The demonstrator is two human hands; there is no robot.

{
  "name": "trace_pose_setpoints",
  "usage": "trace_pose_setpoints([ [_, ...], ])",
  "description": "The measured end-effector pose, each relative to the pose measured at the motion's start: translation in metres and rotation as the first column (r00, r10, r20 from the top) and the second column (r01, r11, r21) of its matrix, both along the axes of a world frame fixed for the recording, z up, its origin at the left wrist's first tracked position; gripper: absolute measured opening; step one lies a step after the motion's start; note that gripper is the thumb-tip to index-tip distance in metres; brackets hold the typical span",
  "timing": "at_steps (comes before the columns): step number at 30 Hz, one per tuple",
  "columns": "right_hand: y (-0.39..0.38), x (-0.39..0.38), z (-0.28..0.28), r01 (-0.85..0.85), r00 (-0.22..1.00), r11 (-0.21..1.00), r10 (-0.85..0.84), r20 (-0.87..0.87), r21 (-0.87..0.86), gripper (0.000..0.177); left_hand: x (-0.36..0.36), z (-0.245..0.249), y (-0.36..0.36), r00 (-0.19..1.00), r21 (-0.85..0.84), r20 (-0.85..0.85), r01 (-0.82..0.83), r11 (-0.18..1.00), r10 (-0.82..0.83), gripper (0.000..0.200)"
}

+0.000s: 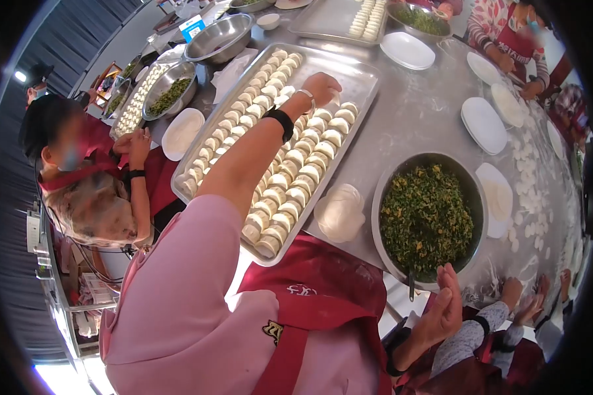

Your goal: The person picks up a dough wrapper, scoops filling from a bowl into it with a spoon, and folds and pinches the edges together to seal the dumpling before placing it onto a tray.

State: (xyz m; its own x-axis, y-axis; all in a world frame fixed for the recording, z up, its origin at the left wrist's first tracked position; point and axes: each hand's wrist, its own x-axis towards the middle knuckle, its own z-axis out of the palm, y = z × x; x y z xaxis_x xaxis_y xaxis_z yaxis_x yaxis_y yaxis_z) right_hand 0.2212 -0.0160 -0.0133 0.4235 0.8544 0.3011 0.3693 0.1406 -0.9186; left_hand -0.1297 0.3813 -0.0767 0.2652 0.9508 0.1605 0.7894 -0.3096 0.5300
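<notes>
My left hand reaches over the metal tray, at the far end of the rows of white dumplings. Its fingers are curled down, and what they hold, if anything, is hidden. Beside the near rim of the steel bowl, my right hand is raised, loosely cupped with its fingers extended, and nothing shows in it. Chopped green and yellow filling fills much of that bowl, with a utensil handle at its near edge. A stack of round wrappers lies between tray and bowl.
White plates and scattered dough pieces are on the right of the floury table. Further bowls and another tray stand beyond. A person is at the left; other people's hands are at the lower right.
</notes>
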Motion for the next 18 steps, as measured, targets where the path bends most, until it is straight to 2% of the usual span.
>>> trace_pose_setpoints([
  [4,0.007,0.006,-0.004,0.034,0.999,0.999,-0.034,0.005,-0.034,0.034,-0.002,-0.031,0.015,0.998,-0.028,-0.058,-0.002,1.0,0.001,0.017],
  [7,0.011,0.006,-0.005,0.053,0.999,0.997,-0.052,0.008,-0.061,0.034,-0.006,-0.041,0.017,0.991,-0.05,-0.137,-0.002,0.999,-0.005,0.018],
  [13,0.017,0.004,-0.009,0.058,0.998,0.994,-0.057,0.011,-0.093,0.033,-0.005,-0.035,0.005,0.993,-0.121,-0.12,-0.032,0.992,0.018,0.026],
  [16,0.017,0.005,-0.01,0.046,0.998,0.993,-0.04,0.056,-0.108,0.03,-0.009,-0.046,0.006,0.974,-0.009,-0.225,0.03,1.0,-0.031,0.028],
  [18,0.012,0.008,-0.011,0.037,0.994,0.992,-0.024,0.104,-0.124,0.028,-0.01,-0.052,0.014,0.931,-0.008,-0.363,0.036,0.999,-0.036,0.03],
])
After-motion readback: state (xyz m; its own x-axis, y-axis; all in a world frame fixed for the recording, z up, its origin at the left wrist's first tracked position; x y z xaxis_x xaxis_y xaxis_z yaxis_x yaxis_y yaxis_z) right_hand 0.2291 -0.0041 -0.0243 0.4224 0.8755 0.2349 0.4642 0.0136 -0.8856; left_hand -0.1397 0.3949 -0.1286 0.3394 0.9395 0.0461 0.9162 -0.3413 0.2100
